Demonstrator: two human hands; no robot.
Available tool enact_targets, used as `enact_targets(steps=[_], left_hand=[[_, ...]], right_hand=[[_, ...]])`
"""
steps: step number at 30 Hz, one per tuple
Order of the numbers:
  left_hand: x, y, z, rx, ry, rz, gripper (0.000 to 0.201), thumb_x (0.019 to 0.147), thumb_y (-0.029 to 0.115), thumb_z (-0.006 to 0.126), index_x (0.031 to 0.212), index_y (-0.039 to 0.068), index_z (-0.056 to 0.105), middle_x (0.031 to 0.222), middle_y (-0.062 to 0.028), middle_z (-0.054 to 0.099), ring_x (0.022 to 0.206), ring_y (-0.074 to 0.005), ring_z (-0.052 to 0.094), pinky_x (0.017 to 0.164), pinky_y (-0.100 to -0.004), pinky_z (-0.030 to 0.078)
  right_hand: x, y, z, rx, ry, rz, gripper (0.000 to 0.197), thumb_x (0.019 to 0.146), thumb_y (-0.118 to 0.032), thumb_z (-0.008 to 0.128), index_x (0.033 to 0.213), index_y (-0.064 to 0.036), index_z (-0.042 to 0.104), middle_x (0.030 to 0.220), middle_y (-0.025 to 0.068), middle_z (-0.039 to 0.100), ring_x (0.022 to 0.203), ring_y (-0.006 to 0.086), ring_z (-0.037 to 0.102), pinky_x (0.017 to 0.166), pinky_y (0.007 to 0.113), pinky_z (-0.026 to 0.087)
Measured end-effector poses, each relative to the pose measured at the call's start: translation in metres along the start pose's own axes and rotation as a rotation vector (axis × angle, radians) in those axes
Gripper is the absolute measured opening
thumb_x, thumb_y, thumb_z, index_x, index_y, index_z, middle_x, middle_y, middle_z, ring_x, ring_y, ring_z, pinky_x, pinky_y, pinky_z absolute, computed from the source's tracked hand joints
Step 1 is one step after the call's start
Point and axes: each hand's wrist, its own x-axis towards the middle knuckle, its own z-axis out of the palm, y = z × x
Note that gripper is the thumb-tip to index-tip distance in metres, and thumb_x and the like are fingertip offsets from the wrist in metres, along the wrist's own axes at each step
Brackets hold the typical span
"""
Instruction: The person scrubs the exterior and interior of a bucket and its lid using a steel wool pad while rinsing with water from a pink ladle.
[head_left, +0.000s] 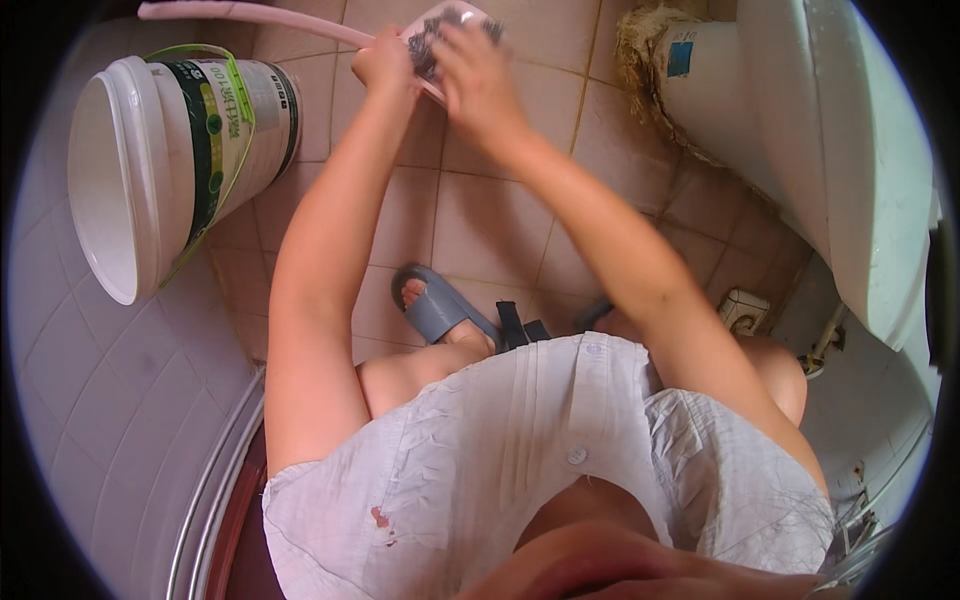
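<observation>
My left hand (385, 62) is closed round the neck of a pink long-handled tool (260, 14), whose handle runs off to the upper left. Its head has a pink rim and dark, tufted, bristle-like stuff (425, 40); whether this is bristles or something caught there, I cannot tell. Over that head lies my right hand (478, 85), fingers stretched and somewhat apart, touching the dark stuff. Those fingertips are slightly blurred and cover part of the head.
A white bucket (150, 170) with a green handle lies tipped on its side at the left. The white toilet (790, 110) stands at the right, its base stained brown. Below my arms, a grey slipper (440, 305) is on my foot on the tiled floor (490, 215).
</observation>
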Motion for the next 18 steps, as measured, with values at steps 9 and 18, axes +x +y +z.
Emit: enact_targets(steps=[9,18], left_hand=[[-0.015,-0.012,0.011,0.049,0.034,0.026,0.024,0.086,0.009,0.058,0.094,-0.014,0.06,0.095,-0.0178,0.065,0.078,-0.0245,0.066,0.065,-0.0366,0.053],[0.017,-0.01,0.003,-0.097,0.056,0.016,0.019,0.085,0.003,0.06,0.09,-0.014,0.053,0.086,-0.0179,0.062,0.069,-0.0291,0.066,0.059,-0.0418,0.058]], right_hand=[[0.049,0.065,-0.001,0.15,-0.138,0.382,0.026,0.093,-0.009,0.052,0.116,0.0,0.062,0.124,0.0192,0.06,0.121,0.0407,0.052,0.103,0.046,0.043],[-0.021,-0.015,0.003,0.134,0.042,0.135,0.036,0.093,-0.01,0.058,0.127,-0.0002,0.058,0.142,0.016,0.052,0.134,0.0418,0.044,0.108,0.046,0.04]])
